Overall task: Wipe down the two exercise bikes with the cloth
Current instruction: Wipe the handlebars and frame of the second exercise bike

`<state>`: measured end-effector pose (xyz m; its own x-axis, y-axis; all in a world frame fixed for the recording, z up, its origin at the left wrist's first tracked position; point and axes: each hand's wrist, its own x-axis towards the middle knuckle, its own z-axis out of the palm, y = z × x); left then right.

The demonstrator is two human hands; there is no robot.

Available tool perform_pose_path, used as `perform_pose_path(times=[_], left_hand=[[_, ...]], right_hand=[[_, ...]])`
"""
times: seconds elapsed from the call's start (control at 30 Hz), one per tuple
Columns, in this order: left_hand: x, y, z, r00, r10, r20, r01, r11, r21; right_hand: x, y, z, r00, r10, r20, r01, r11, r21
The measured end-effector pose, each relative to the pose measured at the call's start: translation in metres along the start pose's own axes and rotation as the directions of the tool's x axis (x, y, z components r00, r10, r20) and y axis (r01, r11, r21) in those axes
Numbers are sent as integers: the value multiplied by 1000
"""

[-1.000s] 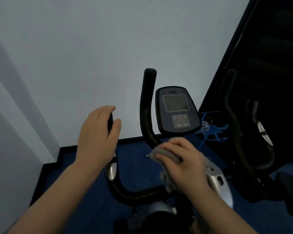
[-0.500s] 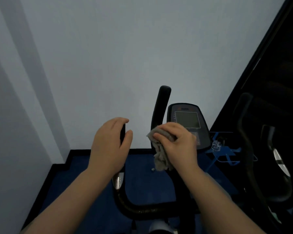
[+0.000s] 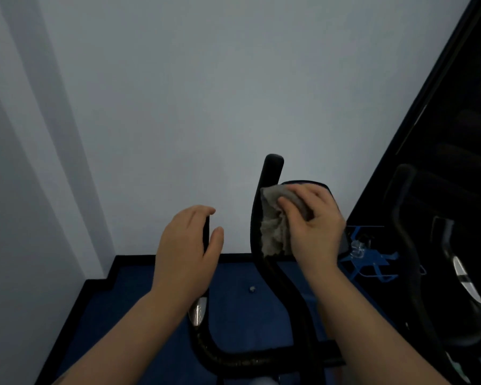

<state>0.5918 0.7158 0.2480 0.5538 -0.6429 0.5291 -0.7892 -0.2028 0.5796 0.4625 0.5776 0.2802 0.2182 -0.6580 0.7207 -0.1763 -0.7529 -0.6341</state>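
Here, at the near bike:
Cloth: a grey cloth [image 3: 275,232] is bunched under the right hand [image 3: 314,226], pressed on the console [image 3: 329,194], its loose end hanging beside the right handlebar upright [image 3: 267,190].
Right fingers: curled over the cloth, holding it against the panel.
Left hand: the left hand [image 3: 188,251] wraps the left handlebar grip [image 3: 206,232], fingers and thumb curled round it.
Key relation: the console lies directly under the right fingers and tilts up away from the person; the right hand is the nearer one for further strokes, likely down the panel.
Second bike: a second exercise bike [image 3: 428,259] stands to the right in shadow, apparently not yet touched.
Room: pale wall [image 3: 178,107], blue floor [image 3: 150,295], a blue bottle cage [image 3: 372,259] between the bikes.
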Motion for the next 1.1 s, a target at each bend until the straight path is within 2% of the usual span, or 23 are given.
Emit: perform_pose_path(times=[0.13,0.2,0.23,0.3,0.33,0.37,0.4,0.47,0.5,0.57,0.67,0.83,0.93,1.1], left_hand=[[1,-2,1,1000,4,-2,-4,1000,5],[1,-2,-1,1000,10,2,-10,1000,3],[1,-2,-1,1000,15,4,-15,1000,7],[0,-3,0,1000,16,5,-16,1000,4],[0,-4,0,1000,11,-1,-11,1000,-3],[1,-4,1,1000,8,-5,-8,1000,-11],[1,-4,1,1000,11,-5,-11,1000,-16],[1,-4,0,1000,20,-5,-20,1000,-14],[1,-4,0,1000,23,-4,-23,1000,-12],[1,-5,-1,1000,30,1,-30,1000,-5],[1,-6,-1,999,33,-3,-33,999,6],[0,-5,0,1000,18,-12,-19,1000,-21],[0,-5,0,1000,25,-13,-26,999,-27],[0,-5,0,1000,25,-16,-25,999,-34]], right_hand=[[-16,1,15,968,-20,249,38,997,-68],[-20,5,1,919,3,395,20,998,-53],[-20,7,-11,868,14,497,8,999,-43],[-14,6,-32,720,47,692,-5,998,-63],[-9,3,-38,675,52,736,8,997,-78],[-2,-2,-41,691,34,722,36,996,-81],[9,-7,-41,758,-7,652,70,995,-71],[38,-22,-35,895,-102,433,129,991,-34],[55,-29,-29,926,-131,353,149,989,-22],[79,-38,-12,939,-125,319,141,990,-28],[68,-33,9,956,-34,291,39,999,-13],[48,-24,-12,981,131,146,-155,974,165],[63,-24,-10,992,118,50,-124,983,138],[42,-13,15,955,285,87,-298,923,243]])
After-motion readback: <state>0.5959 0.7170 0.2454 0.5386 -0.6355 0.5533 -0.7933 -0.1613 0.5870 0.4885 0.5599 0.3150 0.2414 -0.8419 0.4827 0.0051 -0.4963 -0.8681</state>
